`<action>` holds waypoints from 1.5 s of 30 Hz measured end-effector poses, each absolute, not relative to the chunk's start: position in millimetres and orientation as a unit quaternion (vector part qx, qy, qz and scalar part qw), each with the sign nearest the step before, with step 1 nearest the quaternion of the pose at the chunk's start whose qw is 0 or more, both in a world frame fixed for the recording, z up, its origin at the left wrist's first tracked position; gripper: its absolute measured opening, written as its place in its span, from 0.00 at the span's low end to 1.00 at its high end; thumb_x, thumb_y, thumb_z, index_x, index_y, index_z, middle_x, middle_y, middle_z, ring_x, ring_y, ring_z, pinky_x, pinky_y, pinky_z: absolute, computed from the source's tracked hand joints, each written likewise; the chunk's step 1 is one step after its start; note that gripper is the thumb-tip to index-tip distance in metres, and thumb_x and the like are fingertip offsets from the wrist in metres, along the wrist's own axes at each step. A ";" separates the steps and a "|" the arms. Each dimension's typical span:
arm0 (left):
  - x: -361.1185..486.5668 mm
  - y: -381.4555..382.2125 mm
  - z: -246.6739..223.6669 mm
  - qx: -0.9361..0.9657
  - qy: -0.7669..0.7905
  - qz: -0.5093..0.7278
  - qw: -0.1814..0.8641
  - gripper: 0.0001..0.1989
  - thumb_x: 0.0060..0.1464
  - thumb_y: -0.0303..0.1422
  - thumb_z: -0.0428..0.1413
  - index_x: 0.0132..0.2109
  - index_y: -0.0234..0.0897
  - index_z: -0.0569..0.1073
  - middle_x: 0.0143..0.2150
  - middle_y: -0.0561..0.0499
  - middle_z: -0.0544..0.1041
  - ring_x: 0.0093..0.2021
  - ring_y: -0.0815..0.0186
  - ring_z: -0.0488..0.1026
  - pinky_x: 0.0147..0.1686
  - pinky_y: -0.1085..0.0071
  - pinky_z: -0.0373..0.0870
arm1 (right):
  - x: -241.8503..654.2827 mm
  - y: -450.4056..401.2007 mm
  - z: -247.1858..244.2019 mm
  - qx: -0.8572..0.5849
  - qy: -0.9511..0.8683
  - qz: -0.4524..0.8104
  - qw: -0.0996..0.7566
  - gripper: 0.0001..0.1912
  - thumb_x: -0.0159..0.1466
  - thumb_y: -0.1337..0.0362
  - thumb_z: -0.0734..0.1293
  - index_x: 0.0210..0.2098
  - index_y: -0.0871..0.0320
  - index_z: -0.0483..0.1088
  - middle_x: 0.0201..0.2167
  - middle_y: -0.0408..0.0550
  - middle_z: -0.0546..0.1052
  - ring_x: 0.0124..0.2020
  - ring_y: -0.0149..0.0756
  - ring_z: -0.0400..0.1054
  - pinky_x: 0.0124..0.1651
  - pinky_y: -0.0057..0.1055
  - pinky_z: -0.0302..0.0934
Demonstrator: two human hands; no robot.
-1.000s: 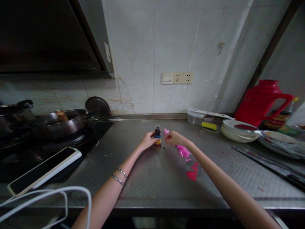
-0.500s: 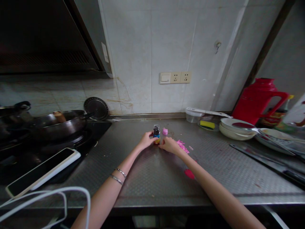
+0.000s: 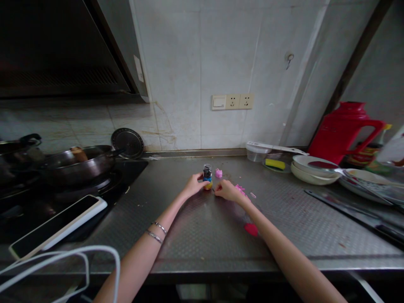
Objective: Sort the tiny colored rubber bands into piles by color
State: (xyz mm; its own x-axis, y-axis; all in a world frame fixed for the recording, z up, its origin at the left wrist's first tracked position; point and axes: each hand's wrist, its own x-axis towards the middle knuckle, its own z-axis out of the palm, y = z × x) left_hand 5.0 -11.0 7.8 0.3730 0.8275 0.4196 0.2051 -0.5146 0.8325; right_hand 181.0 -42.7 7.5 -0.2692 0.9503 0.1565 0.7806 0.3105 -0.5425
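A small glass jar [image 3: 207,171] with dark contents and a blue and yellow label stands upright on the metal counter. My left hand [image 3: 193,185] is wrapped around its left side, thumb across the label. Just right of the jar, low over the counter, my right hand [image 3: 227,190] has its fingertips pinched together. A tiny dark bit shows at those fingertips, too small to name. Behind my right hand sits a small pink piece [image 3: 219,173]. A pile of thin pink strips [image 3: 240,189] lies partly hidden by that hand, with one pink loop [image 3: 253,195] apart from it.
A red flat piece [image 3: 251,229] lies by my right forearm. To the right are stacked bowls [image 3: 312,177], a yellow sponge [image 3: 275,164], a long dark-handled tool [image 3: 344,209] and a red thermos [image 3: 342,132]. On the left, a pan [image 3: 78,166] and a white device [image 3: 59,227] sit on the stove.
My right hand has shifted slightly right, away from the jar, its fingertips still together. My left hand and the jar stay in place.
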 end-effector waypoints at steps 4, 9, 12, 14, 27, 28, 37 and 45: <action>4.3 -9.2 6.2 0.755 0.349 0.440 0.340 0.17 0.42 0.29 0.58 0.43 0.31 0.72 0.44 0.44 0.74 0.43 0.62 0.71 0.47 0.65 0.63 | 191.2 -37.0 13.2 -0.531 -0.770 0.216 0.280 0.08 0.48 0.66 0.61 0.20 0.62 0.71 0.17 0.43 0.71 0.21 0.27 0.62 0.24 0.22 0.53; 3.9 -10.0 7.2 0.756 0.350 0.433 0.345 0.18 0.42 0.29 0.58 0.43 0.31 0.71 0.43 0.44 0.75 0.43 0.62 0.71 0.47 0.65 0.63 | 197.1 -26.9 40.5 -0.499 -0.717 0.299 0.384 0.14 0.51 0.59 0.61 0.27 0.64 0.72 0.18 0.42 0.69 0.18 0.25 0.59 0.20 0.21 0.54; 4.0 -11.2 7.4 0.753 0.351 0.432 0.350 0.17 0.42 0.29 0.58 0.44 0.32 0.71 0.43 0.46 0.75 0.43 0.62 0.71 0.46 0.65 0.63 | 190.4 -22.7 64.2 -0.456 -0.691 0.310 0.466 0.16 0.50 0.56 0.62 0.29 0.64 0.71 0.22 0.45 0.71 0.23 0.27 0.62 0.25 0.23 0.58; 3.8 -11.6 6.9 0.754 0.353 0.432 0.348 0.17 0.43 0.29 0.57 0.43 0.33 0.71 0.43 0.47 0.75 0.43 0.62 0.71 0.46 0.66 0.64 | 182.2 -20.4 77.7 -0.437 -0.675 0.307 0.510 0.16 0.50 0.56 0.62 0.30 0.63 0.70 0.26 0.47 0.72 0.27 0.29 0.64 0.29 0.24 0.59; 4.4 -11.1 6.0 0.745 0.358 0.437 0.354 0.17 0.42 0.28 0.57 0.44 0.34 0.71 0.42 0.47 0.75 0.42 0.62 0.71 0.46 0.65 0.63 | 158.7 -5.6 68.5 -0.451 -0.709 0.196 0.505 0.11 0.52 0.58 0.62 0.27 0.59 0.71 0.36 0.48 0.73 0.43 0.35 0.64 0.47 0.30 0.56; 4.4 -11.0 6.0 0.746 0.357 0.437 0.354 0.17 0.42 0.28 0.57 0.43 0.34 0.71 0.42 0.48 0.75 0.42 0.62 0.71 0.46 0.65 0.63 | 159.8 -6.7 68.5 -0.460 -0.716 0.185 0.491 0.11 0.52 0.59 0.62 0.27 0.59 0.71 0.36 0.49 0.73 0.44 0.35 0.64 0.48 0.30 0.55; 4.7 -12.5 7.5 0.750 0.358 0.432 0.351 0.17 0.42 0.28 0.57 0.43 0.34 0.71 0.40 0.48 0.75 0.41 0.64 0.71 0.45 0.66 0.63 | 174.3 -12.2 86.8 -0.472 -0.765 0.123 0.420 0.12 0.54 0.60 0.62 0.29 0.59 0.74 0.39 0.48 0.72 0.44 0.36 0.62 0.49 0.30 0.53; 4.3 -16.5 11.4 0.758 0.374 0.421 0.331 0.16 0.43 0.29 0.56 0.43 0.34 0.71 0.41 0.48 0.75 0.41 0.63 0.71 0.45 0.66 0.63 | 169.2 -19.7 114.3 -0.443 -0.840 0.097 0.299 0.25 0.63 0.56 0.50 0.27 0.60 0.74 0.37 0.50 0.72 0.45 0.39 0.60 0.52 0.33 0.48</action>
State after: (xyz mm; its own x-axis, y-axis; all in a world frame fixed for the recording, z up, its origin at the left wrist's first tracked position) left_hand 4.3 -16.5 11.4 0.3665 0.8447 0.3902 0.2880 -0.5017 0.8157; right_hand 169.2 -19.7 114.3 -0.4288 0.8015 0.4168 0.6851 0.5892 -0.4283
